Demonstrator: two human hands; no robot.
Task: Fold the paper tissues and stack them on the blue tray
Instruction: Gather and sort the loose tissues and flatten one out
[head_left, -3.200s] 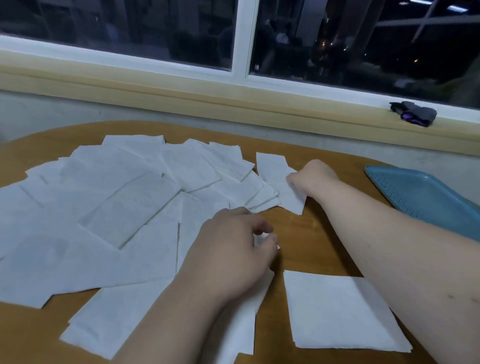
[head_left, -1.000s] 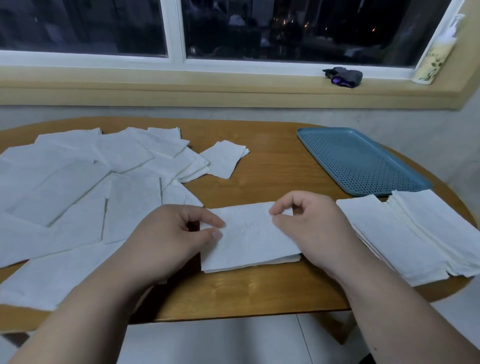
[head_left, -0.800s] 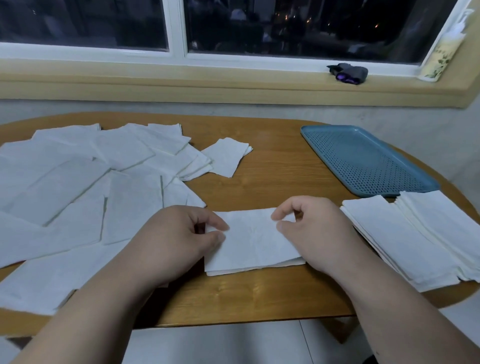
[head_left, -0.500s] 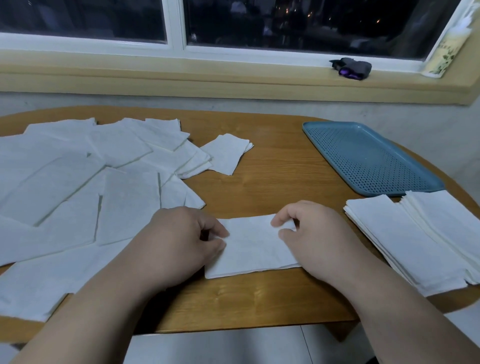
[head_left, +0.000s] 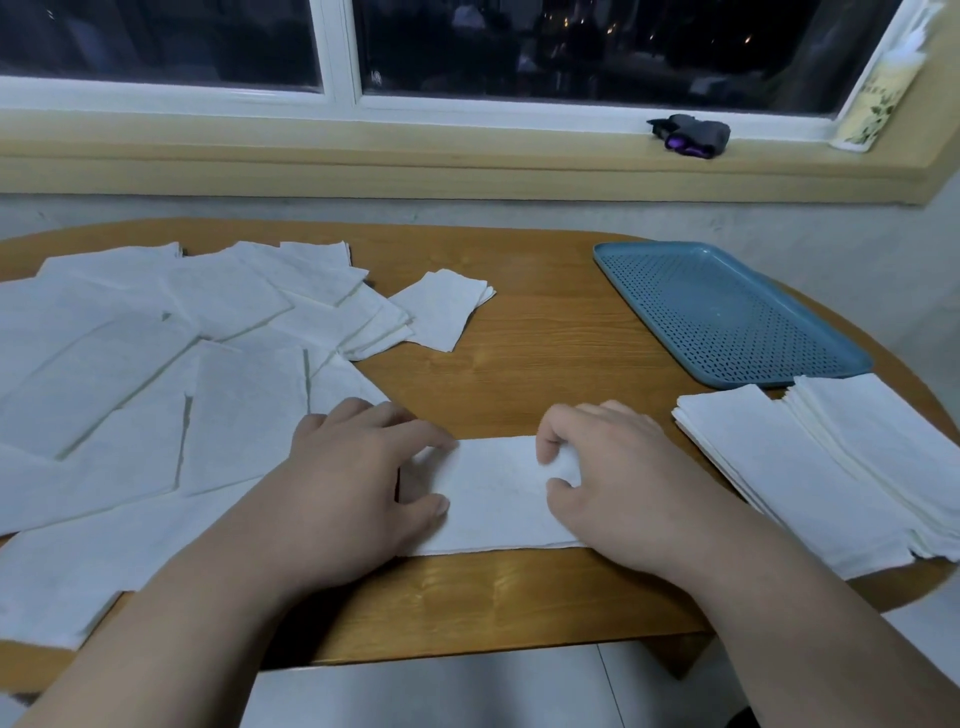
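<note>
A white paper tissue (head_left: 493, 499), folded into a long strip, lies near the front edge of the wooden table (head_left: 545, 364). My left hand (head_left: 358, 483) holds its left end between thumb and forefinger. My right hand (head_left: 618, 478) pinches its right end, with the forefinger curled over the top edge. The blue perforated tray (head_left: 727, 312) stands at the back right with nothing on it. Two stacks of folded tissues (head_left: 810, 483) lie just in front of the tray. Several unfolded tissues (head_left: 156, 364) are spread over the left half of the table.
One small folded tissue (head_left: 441, 309) lies apart near the table's middle. A dark object with a purple part (head_left: 688, 136) and a pale bottle (head_left: 878, 98) rest on the window sill. The rounded table edge is close in front of me, with floor below.
Both hands have come lower and closer to the table with the tissue, and it now lies flatter as a narrower strip. Earlier I was picking tissues from the spread pile.
</note>
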